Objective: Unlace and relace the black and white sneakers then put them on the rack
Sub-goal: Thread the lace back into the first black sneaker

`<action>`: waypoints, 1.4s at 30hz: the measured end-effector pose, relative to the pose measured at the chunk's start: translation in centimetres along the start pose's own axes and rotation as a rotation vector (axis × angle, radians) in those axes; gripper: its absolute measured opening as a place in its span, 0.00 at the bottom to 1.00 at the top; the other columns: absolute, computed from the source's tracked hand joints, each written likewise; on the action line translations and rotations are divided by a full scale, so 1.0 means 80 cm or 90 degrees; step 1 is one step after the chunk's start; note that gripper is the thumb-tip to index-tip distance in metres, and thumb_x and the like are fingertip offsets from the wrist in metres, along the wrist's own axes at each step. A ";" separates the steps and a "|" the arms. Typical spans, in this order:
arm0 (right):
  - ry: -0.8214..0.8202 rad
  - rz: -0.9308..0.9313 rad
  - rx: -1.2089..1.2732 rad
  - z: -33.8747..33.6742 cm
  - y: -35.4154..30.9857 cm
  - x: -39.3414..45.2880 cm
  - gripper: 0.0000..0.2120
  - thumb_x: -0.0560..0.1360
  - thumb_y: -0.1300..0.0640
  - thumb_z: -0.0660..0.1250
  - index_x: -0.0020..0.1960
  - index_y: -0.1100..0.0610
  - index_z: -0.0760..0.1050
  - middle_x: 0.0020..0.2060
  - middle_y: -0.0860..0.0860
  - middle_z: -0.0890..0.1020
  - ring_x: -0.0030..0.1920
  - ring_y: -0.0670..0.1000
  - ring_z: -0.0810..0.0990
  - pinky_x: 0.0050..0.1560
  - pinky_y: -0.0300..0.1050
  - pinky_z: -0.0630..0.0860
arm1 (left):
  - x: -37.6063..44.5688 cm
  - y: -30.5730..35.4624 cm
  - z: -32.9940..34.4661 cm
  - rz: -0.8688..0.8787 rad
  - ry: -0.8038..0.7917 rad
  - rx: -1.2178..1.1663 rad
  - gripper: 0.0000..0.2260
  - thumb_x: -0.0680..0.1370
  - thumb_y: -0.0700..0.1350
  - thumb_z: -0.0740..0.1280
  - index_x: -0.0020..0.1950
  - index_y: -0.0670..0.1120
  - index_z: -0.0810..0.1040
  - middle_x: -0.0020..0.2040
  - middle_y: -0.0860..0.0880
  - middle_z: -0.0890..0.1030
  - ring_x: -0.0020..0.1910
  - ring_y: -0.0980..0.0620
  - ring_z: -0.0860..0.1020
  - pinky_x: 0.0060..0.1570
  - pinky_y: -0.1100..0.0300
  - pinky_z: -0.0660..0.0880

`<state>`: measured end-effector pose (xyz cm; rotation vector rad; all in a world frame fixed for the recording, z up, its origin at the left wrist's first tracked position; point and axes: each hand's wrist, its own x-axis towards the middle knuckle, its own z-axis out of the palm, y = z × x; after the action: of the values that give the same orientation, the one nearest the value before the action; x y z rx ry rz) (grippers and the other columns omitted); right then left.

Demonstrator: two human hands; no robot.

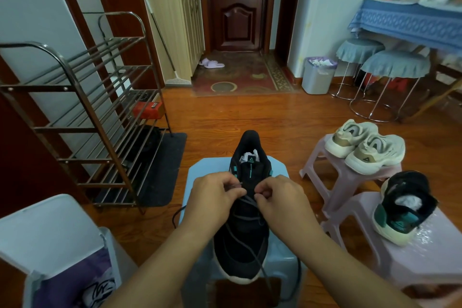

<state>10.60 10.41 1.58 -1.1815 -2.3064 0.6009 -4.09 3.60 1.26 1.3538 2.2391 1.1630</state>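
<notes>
Pinching the dark lace (pixel 246 201) over a black sneaker (pixel 243 237) on the blue stool (pixel 200 170), left hand (pixel 215 197) and right hand (pixel 280 195) each curl their fingers round a strand. Its mate (pixel 402 207) sits on a pink stool (pixel 425 257) to the right, while the metal rack (pixel 82 112) stands left

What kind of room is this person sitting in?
Most likely a home's entryway: a metal shoe rack stands on the left, slippers lie by the wooden door, and a doormat-like rug lies before it.
</notes>
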 end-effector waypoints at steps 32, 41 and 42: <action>0.176 0.636 0.940 -0.100 0.109 0.010 0.14 0.83 0.62 0.58 0.67 0.63 0.72 0.53 0.58 0.83 0.52 0.54 0.82 0.54 0.49 0.79 | -0.006 -0.025 -0.016 -0.006 -0.106 -0.106 0.07 0.82 0.51 0.68 0.51 0.57 0.86 0.49 0.55 0.79 0.49 0.63 0.78 0.55 0.61 0.75; -0.162 0.150 0.142 -0.069 0.020 0.011 0.14 0.77 0.36 0.65 0.46 0.47 0.76 0.37 0.46 0.80 0.35 0.45 0.77 0.35 0.41 0.71 | -0.003 -0.026 -0.013 -0.001 -0.128 -0.117 0.08 0.82 0.48 0.68 0.52 0.60 0.85 0.49 0.57 0.80 0.52 0.61 0.80 0.58 0.53 0.78; -0.201 0.101 0.064 -0.051 0.013 0.005 0.16 0.75 0.34 0.66 0.44 0.47 0.75 0.35 0.47 0.80 0.33 0.46 0.77 0.33 0.43 0.72 | -0.004 -0.026 -0.014 -0.002 -0.129 -0.120 0.08 0.81 0.48 0.69 0.52 0.61 0.84 0.50 0.57 0.80 0.52 0.61 0.80 0.58 0.53 0.78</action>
<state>13.47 11.98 4.31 -1.3074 -2.4161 1.0135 -5.86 2.29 0.32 1.3280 1.9385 1.1487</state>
